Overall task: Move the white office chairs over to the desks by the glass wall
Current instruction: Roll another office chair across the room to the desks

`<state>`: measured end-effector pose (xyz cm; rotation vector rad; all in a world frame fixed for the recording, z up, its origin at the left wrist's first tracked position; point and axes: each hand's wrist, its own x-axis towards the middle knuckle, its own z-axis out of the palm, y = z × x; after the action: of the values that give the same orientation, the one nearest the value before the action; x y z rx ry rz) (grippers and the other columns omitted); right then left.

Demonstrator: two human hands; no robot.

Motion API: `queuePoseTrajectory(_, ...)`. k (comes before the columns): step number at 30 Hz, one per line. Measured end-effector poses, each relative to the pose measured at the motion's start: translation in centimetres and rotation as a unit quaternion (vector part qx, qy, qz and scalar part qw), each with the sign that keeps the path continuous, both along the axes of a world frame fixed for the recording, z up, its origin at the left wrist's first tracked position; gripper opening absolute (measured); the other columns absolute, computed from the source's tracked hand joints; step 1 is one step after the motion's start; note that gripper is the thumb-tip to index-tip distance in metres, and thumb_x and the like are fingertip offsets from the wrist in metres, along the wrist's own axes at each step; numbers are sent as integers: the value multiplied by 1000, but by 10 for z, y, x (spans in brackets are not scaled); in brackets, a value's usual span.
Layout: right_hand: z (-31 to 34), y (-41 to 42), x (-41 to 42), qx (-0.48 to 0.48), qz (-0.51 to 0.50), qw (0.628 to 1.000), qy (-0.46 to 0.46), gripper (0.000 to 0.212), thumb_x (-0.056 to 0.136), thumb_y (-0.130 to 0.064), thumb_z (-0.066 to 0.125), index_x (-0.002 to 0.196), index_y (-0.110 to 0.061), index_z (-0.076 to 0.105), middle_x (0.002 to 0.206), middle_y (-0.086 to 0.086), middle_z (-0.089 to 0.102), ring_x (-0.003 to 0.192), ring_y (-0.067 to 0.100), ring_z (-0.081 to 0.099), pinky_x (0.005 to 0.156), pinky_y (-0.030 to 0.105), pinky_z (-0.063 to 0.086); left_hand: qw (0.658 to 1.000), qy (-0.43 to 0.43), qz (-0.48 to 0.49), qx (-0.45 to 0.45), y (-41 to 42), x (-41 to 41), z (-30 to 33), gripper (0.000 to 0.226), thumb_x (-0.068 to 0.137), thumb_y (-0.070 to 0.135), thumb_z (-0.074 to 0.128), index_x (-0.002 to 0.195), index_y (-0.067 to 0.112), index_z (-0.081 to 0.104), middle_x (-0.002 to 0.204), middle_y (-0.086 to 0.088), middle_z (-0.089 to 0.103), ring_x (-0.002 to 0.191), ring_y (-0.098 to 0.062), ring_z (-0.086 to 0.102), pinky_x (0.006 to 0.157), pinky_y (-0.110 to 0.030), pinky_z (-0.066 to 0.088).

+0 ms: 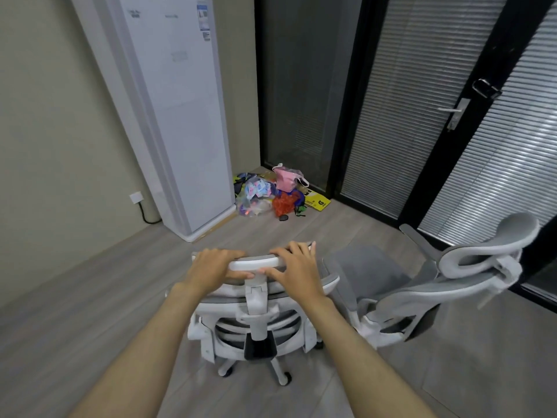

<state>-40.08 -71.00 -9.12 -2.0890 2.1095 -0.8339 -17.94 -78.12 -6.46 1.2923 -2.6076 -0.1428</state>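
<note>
A white office chair with grey mesh stands right in front of me, its back toward me and its wheels on the floor. My left hand and my right hand both grip the top of its headrest, one on each side. A second white and grey office chair stands just to the right, turned sideways, its seat next to the first chair. No desks are in view.
A tall white floor-standing unit stands against the left wall. A pile of bags and packets lies in the corner. A glass wall with blinds and a black-framed door runs along the right. The floor is grey wood.
</note>
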Motion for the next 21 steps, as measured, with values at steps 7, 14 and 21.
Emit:
queuePoseTrajectory(7,2,73,20,11,9,1000,22,50,84,-71,55,118,-36,66,107,-6,58,113,21,51,116,55,26,993,6,110,33,89,15,-17,63,73,88,41,117,47,58,107,17,54,107,-13,47,110,-62,20)
queuePoseTrajectory(14,9,164,46,34,18,999,-2,45,89,-62,60,124,-35,64,115,-5,58,118,20,48,116,52,24,992,52,98,63,188,34,-5,51,86,64,63,124,31,60,106,9,45,103,-18,37,87,-33,33)
queuePoseTrajectory(21,13,273,73,11,-1,1000,-22,52,87,-65,61,123,-28,65,117,-8,59,120,16,49,109,41,37,995,75,68,12,283,62,-18,50,87,64,59,119,26,61,107,6,48,95,-16,34,89,-38,43)
